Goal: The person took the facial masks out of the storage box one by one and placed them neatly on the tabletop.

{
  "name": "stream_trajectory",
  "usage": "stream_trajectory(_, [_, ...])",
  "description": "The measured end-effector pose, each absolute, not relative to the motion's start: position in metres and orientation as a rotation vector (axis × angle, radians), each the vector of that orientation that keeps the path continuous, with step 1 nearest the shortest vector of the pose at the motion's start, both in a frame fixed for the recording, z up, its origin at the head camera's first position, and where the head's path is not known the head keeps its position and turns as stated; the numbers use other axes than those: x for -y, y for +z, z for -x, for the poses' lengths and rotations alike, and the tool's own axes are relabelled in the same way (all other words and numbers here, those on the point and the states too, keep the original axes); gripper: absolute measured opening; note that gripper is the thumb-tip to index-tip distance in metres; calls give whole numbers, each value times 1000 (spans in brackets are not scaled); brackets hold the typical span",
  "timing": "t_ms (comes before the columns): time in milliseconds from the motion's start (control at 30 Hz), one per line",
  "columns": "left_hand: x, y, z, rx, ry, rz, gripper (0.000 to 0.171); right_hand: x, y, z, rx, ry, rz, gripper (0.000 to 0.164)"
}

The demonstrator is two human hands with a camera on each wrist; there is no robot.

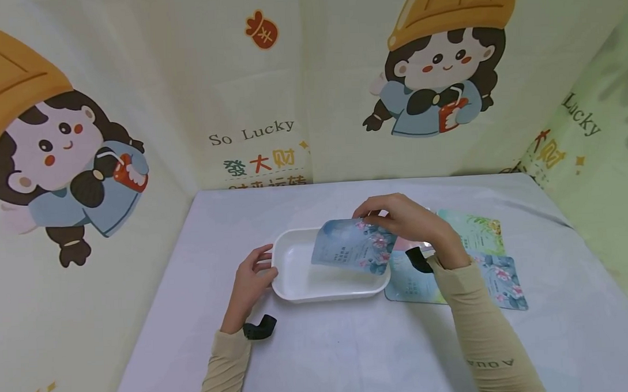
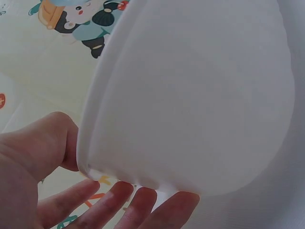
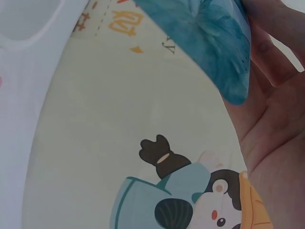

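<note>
A flat blue sheet mask packet [image 1: 347, 249] with pink flowers hangs tilted over the right part of a white tray [image 1: 296, 277]. My right hand [image 1: 410, 218] pinches it by its upper right edge; in the right wrist view, a teal corner of the packet [image 3: 219, 52] shows beside the palm. At the tray's left end, my left hand [image 1: 252, 282] holds the rim. Seen from the left wrist, the fingers [image 2: 143, 200] touch the edge of the tray [image 2: 190, 105], with the thumb on another side. The visible part of the tray's inside is bare white.
Several more packets lie on the table right of the tray, partly under my right arm: a green one [image 1: 476, 230], a blue floral one [image 1: 506, 278] and a light blue one [image 1: 413, 282]. A white cloth covers the table [image 1: 324, 351]. Printed curtains [image 1: 344, 160] stand behind and at both sides.
</note>
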State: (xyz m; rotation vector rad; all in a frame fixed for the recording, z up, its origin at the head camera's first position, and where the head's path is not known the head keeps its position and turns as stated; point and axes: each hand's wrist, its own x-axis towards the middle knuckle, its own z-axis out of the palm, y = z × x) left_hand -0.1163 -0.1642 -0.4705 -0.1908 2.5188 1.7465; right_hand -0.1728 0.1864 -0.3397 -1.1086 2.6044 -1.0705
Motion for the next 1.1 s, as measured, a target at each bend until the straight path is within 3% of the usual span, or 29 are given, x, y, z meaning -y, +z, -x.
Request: stream_trajectory(1100, [164,-468,111,-2412,1813,182,56,-239,-341,158,-2665,-960,963,27])
